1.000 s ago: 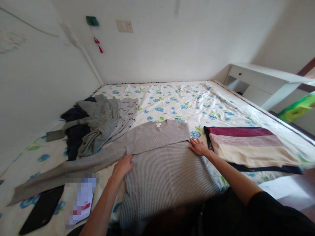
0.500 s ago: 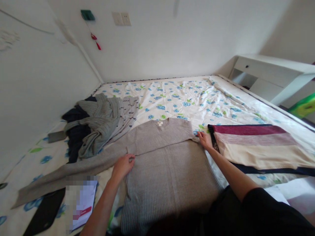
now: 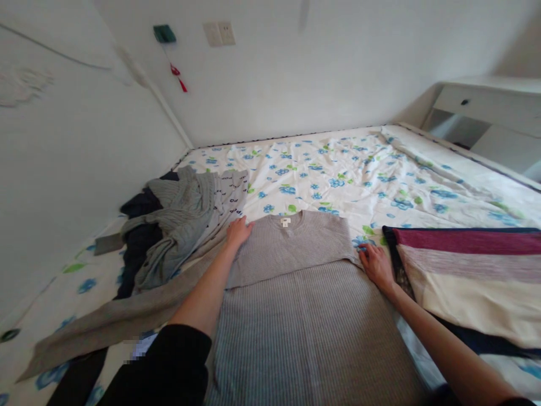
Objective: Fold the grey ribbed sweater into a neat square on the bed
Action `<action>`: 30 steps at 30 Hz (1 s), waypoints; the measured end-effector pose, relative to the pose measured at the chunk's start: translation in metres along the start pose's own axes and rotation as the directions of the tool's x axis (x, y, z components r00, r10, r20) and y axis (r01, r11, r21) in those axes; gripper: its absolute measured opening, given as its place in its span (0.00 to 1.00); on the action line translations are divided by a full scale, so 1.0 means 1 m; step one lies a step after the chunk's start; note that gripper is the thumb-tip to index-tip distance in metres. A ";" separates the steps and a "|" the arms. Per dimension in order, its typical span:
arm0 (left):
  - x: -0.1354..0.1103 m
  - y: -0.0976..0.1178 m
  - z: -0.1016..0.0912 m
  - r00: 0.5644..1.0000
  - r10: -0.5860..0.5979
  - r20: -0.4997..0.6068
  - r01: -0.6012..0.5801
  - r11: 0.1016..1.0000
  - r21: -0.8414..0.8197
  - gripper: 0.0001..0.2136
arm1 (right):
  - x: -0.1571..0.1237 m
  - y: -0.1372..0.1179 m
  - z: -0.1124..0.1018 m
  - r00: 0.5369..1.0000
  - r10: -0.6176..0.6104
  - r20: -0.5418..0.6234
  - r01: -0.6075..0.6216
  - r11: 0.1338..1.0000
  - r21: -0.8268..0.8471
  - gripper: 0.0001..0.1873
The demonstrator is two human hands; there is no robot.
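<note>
A grey ribbed knit sweater (image 3: 296, 316) lies flat on the flowered bed sheet (image 3: 338, 169), its upper part folded over with a small white neck label (image 3: 285, 222) showing. One long sleeve (image 3: 122, 316) runs out toward the lower left. My left hand (image 3: 239, 232) rests open on the sweater's left shoulder, fingers near the edge. My right hand (image 3: 375, 266) lies on the right side edge, close to the fold line, and grips nothing I can see.
A heap of grey cable knit and dark clothing (image 3: 169, 225) lies left of the sweater. A folded maroon and cream striped garment (image 3: 469, 270) sits to the right. A black flat object (image 3: 78, 378) lies at the lower left. A white desk (image 3: 486, 107) stands beyond the bed's right side.
My left hand has moved from the sweater's middle up to its left shoulder. My right hand has shifted down the right edge. The view has swung slightly right.
</note>
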State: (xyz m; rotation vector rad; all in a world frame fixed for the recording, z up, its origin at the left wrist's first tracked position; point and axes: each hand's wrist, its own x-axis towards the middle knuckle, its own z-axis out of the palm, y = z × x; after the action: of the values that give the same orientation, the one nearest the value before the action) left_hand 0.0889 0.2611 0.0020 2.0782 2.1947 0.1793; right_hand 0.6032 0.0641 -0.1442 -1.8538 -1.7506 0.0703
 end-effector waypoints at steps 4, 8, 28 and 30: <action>0.031 0.004 0.009 0.999 -0.038 0.033 0.038 0.999 -0.011 0.20 | 0.001 0.000 0.002 1.000 0.007 0.003 -0.007 1.000 -0.013 0.20; 0.038 0.005 0.012 0.993 -0.119 -0.009 0.119 0.993 -0.003 0.20 | 0.002 -0.004 0.001 1.000 0.022 0.016 -0.022 1.000 -0.013 0.20; -0.052 -0.118 0.019 0.986 0.084 0.142 -0.103 0.986 0.128 0.37 | 0.003 -0.003 0.007 0.998 -0.055 0.014 0.056 0.996 -0.069 0.19; -0.068 -0.147 0.010 0.983 0.123 0.140 -0.142 0.980 0.138 0.37 | 0.002 0.001 0.012 0.997 -0.082 -0.012 0.081 0.994 -0.073 0.19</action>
State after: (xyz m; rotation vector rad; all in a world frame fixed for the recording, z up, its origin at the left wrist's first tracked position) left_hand -0.0502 0.1852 -0.0313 2.2447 2.0517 -0.1092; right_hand 0.5997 0.0708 -0.1542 -1.8261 -1.8383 -0.0391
